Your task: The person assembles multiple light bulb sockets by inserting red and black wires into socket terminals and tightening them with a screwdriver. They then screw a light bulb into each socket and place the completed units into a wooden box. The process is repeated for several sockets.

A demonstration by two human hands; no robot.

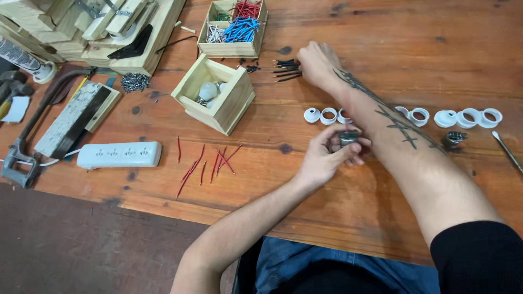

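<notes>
Left hand [327, 155]: we hold a small dark metal socket part [348, 137] pinched between our fingers, just above the bench [338, 212].
Right hand [317, 64]: we reach across the left, our forearm passing over the socket part; the fingers curl down beside a loose bunch of black wire pieces [286, 69]. We cannot tell whether they grip any.
Socket part: in the left hand, directly under the right forearm, just below a row of white ring caps [328, 115].
White caps, right: 3 more [469, 117] lie beyond the forearm, with a second dark metal part [453, 138] near them.
Bench, left: red wire pieces [204, 163] lie scattered beside a white power strip [120, 154]; a wooden box with bulbs [215, 93] stands behind them.
</notes>
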